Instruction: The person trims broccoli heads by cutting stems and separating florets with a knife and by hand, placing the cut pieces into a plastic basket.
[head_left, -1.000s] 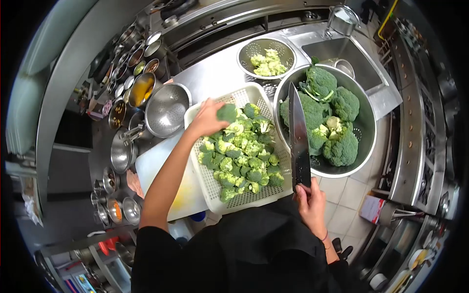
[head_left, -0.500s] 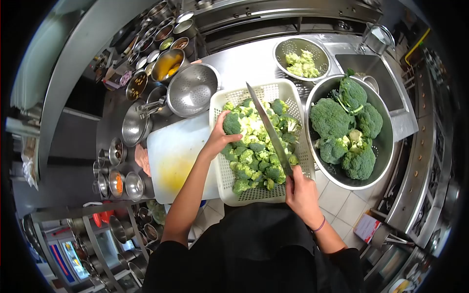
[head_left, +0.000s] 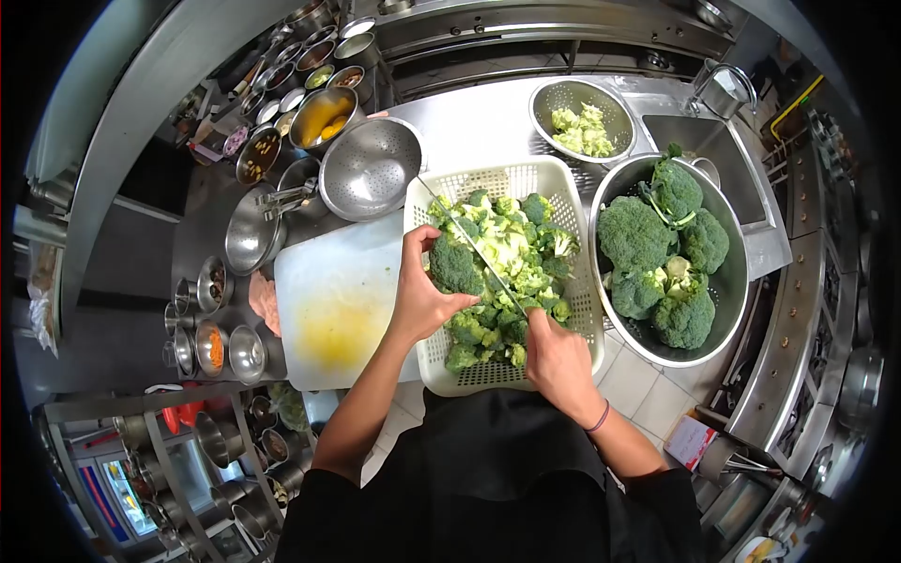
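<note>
My left hand is closed around a broccoli head, thumb on its near side and fingers on its far left. In my right hand is the handle of a long kitchen knife. Its blade slants up and left, edge-on to me, along the right side of the held broccoli; whether it touches I cannot tell. Beneath both hands, a white perforated basket holds many cut broccoli florets.
Right of the basket, a large metal colander holds several whole broccoli heads. Behind, a smaller colander contains pale green pieces. A yellow-stained cutting board and another colander lie left. A sink is at back right.
The knife has swung left, its tip now toward the basket's far-left corner. My right hand has moved left and slightly down. My left hand has turned the held broccoli.
</note>
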Tool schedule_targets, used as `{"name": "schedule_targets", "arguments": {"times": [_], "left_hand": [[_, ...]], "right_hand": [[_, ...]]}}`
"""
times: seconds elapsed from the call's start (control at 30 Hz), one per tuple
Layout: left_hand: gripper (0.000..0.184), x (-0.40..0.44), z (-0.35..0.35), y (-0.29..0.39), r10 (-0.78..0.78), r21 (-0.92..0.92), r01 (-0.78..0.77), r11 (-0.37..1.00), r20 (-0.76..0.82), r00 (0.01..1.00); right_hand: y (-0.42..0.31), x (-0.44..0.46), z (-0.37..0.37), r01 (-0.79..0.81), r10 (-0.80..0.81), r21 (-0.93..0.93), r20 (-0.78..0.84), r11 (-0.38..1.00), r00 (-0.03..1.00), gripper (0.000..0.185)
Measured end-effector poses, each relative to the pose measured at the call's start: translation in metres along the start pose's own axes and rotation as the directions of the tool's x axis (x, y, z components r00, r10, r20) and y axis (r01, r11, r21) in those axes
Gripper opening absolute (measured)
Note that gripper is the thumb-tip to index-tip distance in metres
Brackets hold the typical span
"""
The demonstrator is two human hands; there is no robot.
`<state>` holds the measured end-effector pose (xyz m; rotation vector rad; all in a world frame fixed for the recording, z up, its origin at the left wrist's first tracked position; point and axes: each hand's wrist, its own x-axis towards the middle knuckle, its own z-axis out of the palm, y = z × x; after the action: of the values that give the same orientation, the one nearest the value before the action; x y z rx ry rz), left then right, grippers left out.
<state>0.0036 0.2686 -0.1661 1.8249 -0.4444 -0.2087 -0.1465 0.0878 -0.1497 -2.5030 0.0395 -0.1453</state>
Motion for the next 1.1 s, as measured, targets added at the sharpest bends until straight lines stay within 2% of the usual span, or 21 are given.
{"name": "schedule_targets", "arguments": {"times": [0.07,0.1,0.13,0.17,0.23,0.27,0.3,0.33,0.4,0.47,0.5,0.53,0.6,0.63,0.67,0.73,0.8,0.87,0.93,1.0,1.1], "left_hand": [[0.093,0.003,0.0,0.003,0.012,-0.042,-0.012,0.999,-0.002,1.0],[0.092,0.005,-0.001,0.007,0.014,0.017,-0.014,1.0,-0.02,1.0],[0.091,0.006,-0.003,0.008,0.017,0.077,-0.014,0.997,-0.038,0.999],[0.09,0.007,-0.003,0.007,0.019,0.039,-0.018,0.999,-0.046,0.999],[0.09,0.004,-0.002,0.018,0.063,-0.029,-0.064,0.998,-0.05,0.997],[0.091,0.003,-0.002,0.027,0.112,-0.094,-0.117,0.989,-0.061,0.992],[0.091,0.0,-0.003,0.036,0.169,-0.006,-0.169,0.986,-0.051,0.984],[0.091,-0.002,0.0,0.032,0.197,-0.112,-0.204,0.973,-0.068,0.978],[0.093,-0.005,0.003,0.046,0.263,-0.264,-0.28,0.923,-0.099,0.96],[0.096,-0.006,-0.004,0.035,0.243,-0.278,-0.261,0.924,-0.097,0.965],[0.102,-0.008,-0.009,0.029,0.058,-0.508,-0.052,0.86,-0.004,0.998],[0.097,-0.013,-0.017,0.028,0.013,-0.688,0.071,0.723,0.116,0.993],[0.086,-0.024,-0.026,-0.002,-0.05,-0.923,0.226,0.312,0.221,0.974],[0.079,-0.03,-0.03,-0.011,-0.072,-0.944,0.272,0.188,0.263,0.962],[0.079,-0.036,-0.034,-0.018,-0.082,-0.946,0.264,0.189,0.252,0.964],[0.08,-0.04,-0.033,-0.013,-0.124,-0.958,0.287,0.023,0.282,0.951],[0.082,-0.049,-0.034,-0.023,-0.12,-0.962,0.272,0.007,0.269,0.956],[0.082,-0.057,-0.035,-0.03,-0.098,-0.963,0.25,0.098,0.241,0.966],[0.082,-0.07,-0.038,-0.042,-0.139,-0.966,0.243,0.084,0.23,0.963],[0.08,-0.083,-0.04,-0.051,-0.219,-0.979,0.183,0.09,0.16,0.963],[0.075,-0.104,-0.042,-0.052,-0.254,-0.994,0.087,0.068,0.067,0.965]], "right_hand": [[-0.015,0.0,-0.021,0.062,-0.055,0.057,-0.116,0.996,0.992,0.031],[-0.022,-0.001,-0.031,0.134,-0.106,0.109,-0.23,0.985,0.967,0.032],[-0.024,-0.002,-0.037,0.132,-0.105,0.107,-0.229,0.985,0.968,0.032],[-0.026,-0.005,-0.041,0.254,-0.191,0.129,-0.372,0.959,0.909,0.033],[-0.026,-0.005,-0.043,0.261,-0.205,0.129,-0.338,0.957,0.918,0.03],[-0.016,-0.001,-0.024,0.101,-0.097,0.055,-0.069,0.993,0.993,0.03],[0.002,-0.007,0.0,-0.012,0.015,-0.032,0.074,0.999,0.997,0.031],[0.016,-0.009,0.013,-0.108,0.132,-0.131,0.198,0.986,0.971,0.031],[0.016,-0.008,0.01,-0.118,0.13,-0.096,0.138,0.988,0.982,0.032],[0.012,-0.025,0.01,-0.157,0.163,-0.053,0.131,0.986,0.978,0.033],[0.013,-0.021,0.007,-0.155,0.163,-0.075,0.105,0.985,0.981,0.033],[0.014,-0.016,0.006,-0.149,0.157,-0.093,0.079,0.984,0.984,0.034],[0.014,-0.015,0.01,-0.155,0.171,-0.123,0.124,0.98,0.978,0.033],[0.008,-0.013,0.007,-0.122,0.135,-0.105,0.125,0.987,0.983,0.035],[0.003,-0.011,0.002,-0.089,0.1,-0.089,0.128,0.992,0.987,0.037],[0.003,0.009,-0.007,-0.047,0.064,-0.158,0.1,0.986,0.993,0.046],[0.006,0.049,-0.018,0.021,-0.03,-0.12,-0.074,0.992,0.997,0.045],[0.031,0.104,0.003,0.059,-0.074,-0.178,-0.079,0.982,0.994,0.05],[0.049,0.159,0.028,0.081,-0.08,-0.322,0.015,0.943,0.997,0.054],[0.081,0.198,0.066,0.192,-0.201,-0.448,0.027,0.873,0.979,0.05],[0.082,0.216,0.058,0.196,-0.125,-0.362,0.211,0.911,0.97,0.046]]}}
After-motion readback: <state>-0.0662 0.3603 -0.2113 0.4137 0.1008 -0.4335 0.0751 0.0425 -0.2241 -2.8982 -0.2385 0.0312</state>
